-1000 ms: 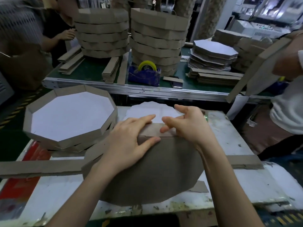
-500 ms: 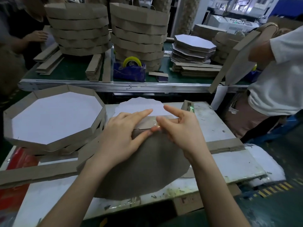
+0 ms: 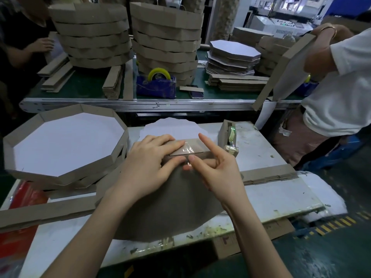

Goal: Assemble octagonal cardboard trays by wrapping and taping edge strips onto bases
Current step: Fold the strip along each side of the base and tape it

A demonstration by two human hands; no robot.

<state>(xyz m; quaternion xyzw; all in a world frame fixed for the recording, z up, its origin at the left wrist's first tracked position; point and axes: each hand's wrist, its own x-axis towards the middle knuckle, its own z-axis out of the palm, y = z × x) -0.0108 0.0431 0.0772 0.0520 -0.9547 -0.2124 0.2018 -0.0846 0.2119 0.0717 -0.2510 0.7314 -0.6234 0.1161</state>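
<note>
A brown octagonal base (image 3: 170,209) lies face down on the white table in front of me. A cardboard edge strip (image 3: 269,175) runs under it, sticking out to the left and the right, and one section stands folded up at the far edge. A clear tape piece (image 3: 185,150) bridges that section and the base. My left hand (image 3: 148,167) lies flat, its fingers pressing the strip and the base. My right hand (image 3: 216,171) has its index finger raised and its thumb pressing the tape at the joint.
Finished trays (image 3: 64,145) are stacked at my left, loose white bases (image 3: 170,127) behind my hands, a tape dispenser (image 3: 230,139) to the right. The conveyor holds tray stacks (image 3: 166,37), a blue dispenser (image 3: 156,85) and strip piles. A person (image 3: 341,87) stands at right, another at far left.
My right thumb has moved down onto the joint, rubbing the tape onto the base, and its index finger has lifted. My view has shifted right, bringing the table's tape dispenser in.
</note>
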